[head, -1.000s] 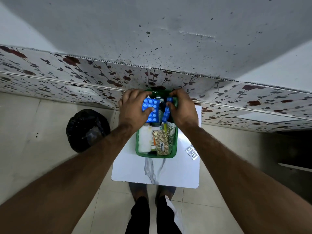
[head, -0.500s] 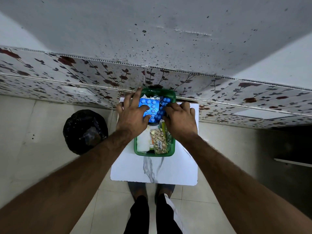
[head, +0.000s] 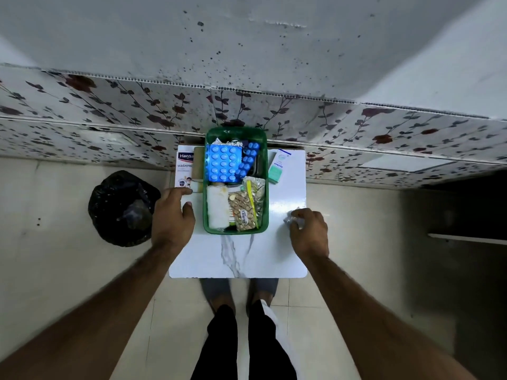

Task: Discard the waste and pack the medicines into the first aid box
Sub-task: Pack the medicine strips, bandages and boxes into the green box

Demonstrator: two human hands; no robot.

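A green box (head: 235,230) stands on the small white table (head: 238,259). Inside lie two blue blister packs (head: 223,167), a white gauze roll (head: 216,207) and a strip of beige tablets (head: 242,211). My left hand (head: 172,215) rests left of the box with fingers apart, its fingertips near a white plaster carton (head: 185,164). At the table's right edge my right hand (head: 310,229) is closed on a small silvery blister strip (head: 292,218). A teal and white medicine carton (head: 278,165) lies right of the box.
A bin lined with a black bag (head: 123,208) stands on the floor left of the table. A floral-panelled wall (head: 109,119) runs just behind the table. My feet (head: 241,294) are under the table's near edge.
Both hands have left the blue blister packs in the box. The left hand moved down and left beside the box; the right hand moved to the table's right edge and closed on the silvery strip.
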